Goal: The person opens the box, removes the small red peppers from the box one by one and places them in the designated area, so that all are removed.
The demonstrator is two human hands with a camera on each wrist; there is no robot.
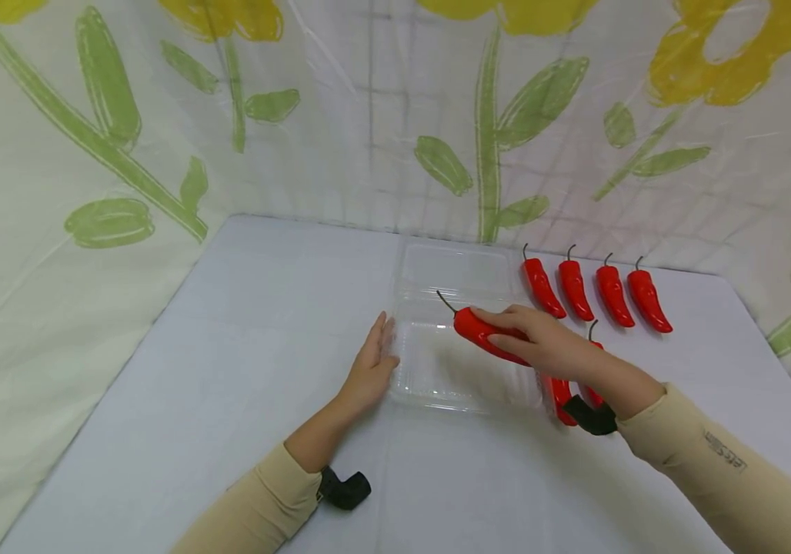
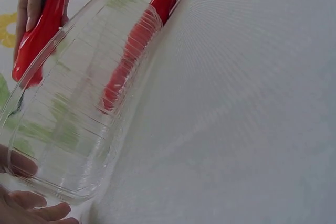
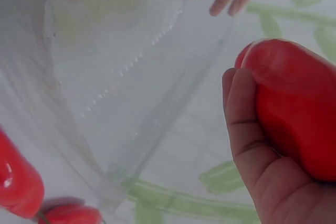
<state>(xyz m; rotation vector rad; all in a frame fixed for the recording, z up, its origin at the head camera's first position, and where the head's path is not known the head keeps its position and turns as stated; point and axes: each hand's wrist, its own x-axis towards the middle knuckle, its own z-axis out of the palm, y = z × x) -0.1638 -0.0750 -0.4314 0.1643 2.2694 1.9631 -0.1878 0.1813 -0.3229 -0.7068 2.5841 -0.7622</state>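
My right hand [image 1: 530,335] grips a red chili pepper [image 1: 480,331] with a thin dark stem, above the clear plastic container [image 1: 430,404]. In the right wrist view the thumb and fingers wrap round the smooth pepper [image 3: 296,103]. The container lies with its lid [image 1: 461,269] folded back behind it. At its left side, my left hand [image 1: 368,373] rests against the wall with fairly straight fingers. In the left wrist view, the fingers [image 2: 47,211] lie close along the clear wall [image 2: 58,124].
Several red peppers [image 1: 575,291] lie in a row at the back right. Two more, one a pepper [image 1: 562,400] close by the container, are partly hidden under my right wrist. A white-covered table [image 1: 264,300] meets a flower-patterned curtain [image 1: 340,131] behind.
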